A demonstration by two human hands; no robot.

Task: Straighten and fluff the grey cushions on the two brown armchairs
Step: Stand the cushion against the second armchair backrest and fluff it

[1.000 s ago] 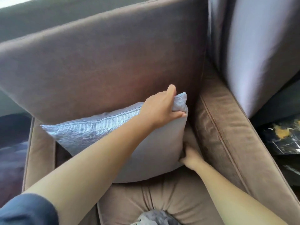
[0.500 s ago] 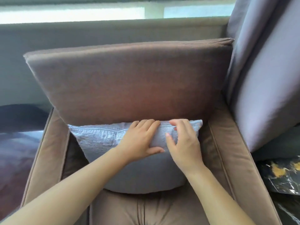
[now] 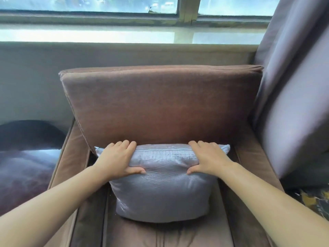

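Observation:
A shiny grey cushion (image 3: 162, 189) stands upright on the seat of a brown armchair (image 3: 160, 107), leaning against its back pad. My left hand (image 3: 119, 158) grips the cushion's top left corner, fingers over the zipped edge and thumb on the front face. At the top right corner my right hand (image 3: 207, 159) holds it the same way. The cushion sits roughly centred between the two armrests.
A grey curtain (image 3: 292, 97) hangs close on the right of the chair. Behind the back pad is a low wall with a window sill (image 3: 124, 35). A dark rounded object (image 3: 26, 134) lies left of the armrest. A dark patterned surface (image 3: 315, 202) shows at the lower right.
My hands have slid apart from the middle of the cushion's top edge to its two corners. The right hand came up from under the cushion earlier. The view has pulled back and tilted up.

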